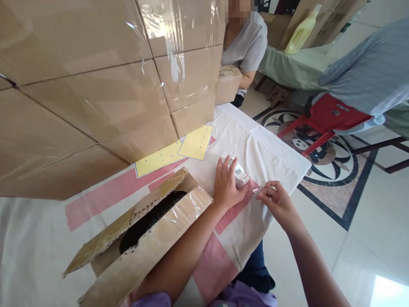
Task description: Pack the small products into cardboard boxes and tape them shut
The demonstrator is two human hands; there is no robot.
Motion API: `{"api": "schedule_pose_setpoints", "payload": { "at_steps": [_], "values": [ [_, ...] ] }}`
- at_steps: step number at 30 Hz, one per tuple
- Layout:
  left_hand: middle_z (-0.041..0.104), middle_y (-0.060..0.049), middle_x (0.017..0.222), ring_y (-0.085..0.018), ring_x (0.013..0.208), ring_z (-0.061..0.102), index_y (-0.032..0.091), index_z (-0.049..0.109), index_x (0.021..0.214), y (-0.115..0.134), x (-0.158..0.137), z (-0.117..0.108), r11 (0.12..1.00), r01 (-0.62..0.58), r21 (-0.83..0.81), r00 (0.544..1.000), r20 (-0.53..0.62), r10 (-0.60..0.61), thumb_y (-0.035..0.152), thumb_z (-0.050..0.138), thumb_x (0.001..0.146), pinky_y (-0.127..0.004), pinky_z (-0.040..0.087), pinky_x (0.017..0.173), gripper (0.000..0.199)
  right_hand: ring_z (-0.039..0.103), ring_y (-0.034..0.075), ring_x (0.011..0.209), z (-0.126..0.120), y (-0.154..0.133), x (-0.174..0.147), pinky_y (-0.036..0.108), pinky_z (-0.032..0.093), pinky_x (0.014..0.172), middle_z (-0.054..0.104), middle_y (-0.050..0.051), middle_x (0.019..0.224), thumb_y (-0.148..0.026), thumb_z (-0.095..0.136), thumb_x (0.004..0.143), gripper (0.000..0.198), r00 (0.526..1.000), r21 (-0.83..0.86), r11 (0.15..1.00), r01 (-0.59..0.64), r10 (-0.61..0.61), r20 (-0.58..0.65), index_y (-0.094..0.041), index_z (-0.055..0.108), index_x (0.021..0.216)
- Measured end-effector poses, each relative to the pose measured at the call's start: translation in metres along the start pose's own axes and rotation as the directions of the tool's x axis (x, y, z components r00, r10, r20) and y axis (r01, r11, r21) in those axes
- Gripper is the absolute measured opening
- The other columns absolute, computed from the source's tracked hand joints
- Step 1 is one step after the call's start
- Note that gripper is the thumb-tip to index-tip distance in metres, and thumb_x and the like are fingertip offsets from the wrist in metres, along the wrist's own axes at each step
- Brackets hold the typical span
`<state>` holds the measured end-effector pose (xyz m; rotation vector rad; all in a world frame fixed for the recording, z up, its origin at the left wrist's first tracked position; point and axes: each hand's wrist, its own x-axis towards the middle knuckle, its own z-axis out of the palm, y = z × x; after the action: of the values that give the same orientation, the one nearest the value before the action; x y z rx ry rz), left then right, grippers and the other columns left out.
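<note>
Over the table's right part, my left hand (225, 183) has its fingers wrapped round a small white box-like item (242, 177). Its far side is partly covered by the fingers, and its exact kind is unclear. Just to the right, my right hand (277, 202) is closed in a pinch, thumb against fingertips. A tiny shiny bit shows beside those fingertips, too small to name. Under my left forearm and to its left lies an open cardboard box (172, 224) with torn flaps and a dark inside.
Stacked, taped cartons (96, 98) form a wall at the left and back. Yellow scalloped sheets (196, 143) lie at their foot on the cloth-covered table (281, 157). Beyond are a person (246, 47), another person's back (367, 72) on a red chair (338, 113), and a yellow bottle (300, 36).
</note>
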<state>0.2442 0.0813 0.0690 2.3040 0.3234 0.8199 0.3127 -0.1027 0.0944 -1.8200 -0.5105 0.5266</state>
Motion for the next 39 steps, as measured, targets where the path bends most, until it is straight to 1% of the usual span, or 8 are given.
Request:
{"api": "schedule_pose_setpoints", "payload": {
  "at_steps": [5,10,16,20,24,28,33,39],
  "values": [
    [0.060,-0.012,0.119,-0.023,0.114,0.060,0.020,0.056,0.120,0.017,-0.015,-0.027,0.910,-0.110,-0.400,0.994,-0.044,0.101,0.029,0.049,0.094,-0.041,0.051,0.101,0.029,0.064,0.021,0.084,0.019,-0.013,-0.035,0.038,0.047,0.082,0.069,0.000,0.084,-0.036,0.066,0.093,0.025,0.978,-0.076,0.981,0.178,-0.185,-0.100,-0.028,0.045,0.103],
    [0.062,-0.007,0.105,-0.019,0.092,0.063,0.019,0.059,0.122,0.043,-0.050,-0.051,0.776,0.114,-0.620,0.983,0.186,0.004,0.047,0.070,0.086,-0.031,0.054,0.078,0.046,0.067,0.021,0.088,0.033,-0.041,-0.060,0.039,0.054,0.081,0.066,0.001,0.090,-0.027,0.064,0.095,0.019,0.948,-0.061,0.950,0.306,-0.310,-0.076,-0.028,0.047,0.104],
    [0.068,-0.004,0.097,-0.016,0.089,0.063,0.021,0.069,0.105,0.058,-0.079,-0.076,0.867,0.176,-0.466,0.982,0.140,-0.124,0.033,0.057,0.098,-0.029,0.051,0.079,0.018,0.070,0.019,0.087,0.045,-0.052,-0.074,0.038,0.060,0.080,0.062,0.002,0.096,-0.022,0.063,0.095,0.019,0.903,-0.098,0.899,0.428,-0.429,0.004,-0.028,0.049,0.107],
    [0.067,-0.008,0.107,-0.020,0.099,0.063,0.021,0.065,0.119,0.056,-0.097,-0.096,0.898,0.188,-0.398,0.982,0.099,-0.162,0.043,0.041,0.104,-0.035,0.052,0.086,0.036,0.070,0.020,0.081,0.058,-0.047,-0.079,0.037,0.060,0.075,0.064,0.000,0.088,-0.023,0.064,0.095,0.023,0.919,-0.068,0.917,0.393,-0.393,0.022,-0.028,0.046,0.108],
    [0.066,-0.009,0.106,-0.021,0.094,0.064,0.020,0.060,0.127,0.056,-0.116,-0.107,0.941,0.132,-0.310,0.988,0.117,-0.100,0.049,0.062,0.092,-0.034,0.054,0.081,0.045,0.070,0.020,0.082,0.070,-0.038,-0.084,0.037,0.059,0.076,0.064,0.001,0.091,-0.024,0.065,0.095,0.023,0.911,-0.041,0.910,0.412,-0.410,0.046,-0.028,0.047,0.108],
    [0.067,-0.002,0.088,-0.014,0.079,0.063,0.021,0.067,0.104,0.057,-0.131,-0.114,0.957,0.177,-0.231,0.984,0.031,-0.175,0.024,0.058,0.097,-0.026,0.052,0.073,0.012,0.069,0.024,0.091,0.081,-0.026,-0.091,0.042,0.055,0.083,0.066,0.002,0.096,-0.022,0.065,0.095,0.030,0.876,-0.065,0.880,0.470,-0.457,0.156,-0.031,0.048,0.117],
    [0.064,0.000,0.077,-0.012,0.072,0.061,0.019,0.066,0.088,0.054,-0.149,-0.132,0.968,0.237,-0.087,0.953,-0.172,-0.249,0.020,0.057,0.097,-0.025,0.051,0.071,0.013,0.066,0.023,0.091,0.090,-0.020,-0.097,0.042,0.053,0.085,0.066,0.002,0.095,-0.019,0.059,0.096,0.050,0.849,-0.026,0.873,0.487,-0.465,0.251,-0.034,0.039,0.139],
    [0.068,-0.005,0.106,-0.018,0.093,0.066,0.022,0.060,0.124,0.055,-0.169,-0.144,0.987,0.145,0.065,0.989,0.022,-0.146,0.036,0.073,0.088,-0.032,0.056,0.082,0.041,0.064,0.020,0.085,0.089,-0.022,-0.109,0.039,0.052,0.082,0.064,0.000,0.093,-0.020,0.061,0.097,0.052,0.836,0.020,0.887,0.461,-0.441,0.326,-0.034,0.038,0.142]
  ]
}}
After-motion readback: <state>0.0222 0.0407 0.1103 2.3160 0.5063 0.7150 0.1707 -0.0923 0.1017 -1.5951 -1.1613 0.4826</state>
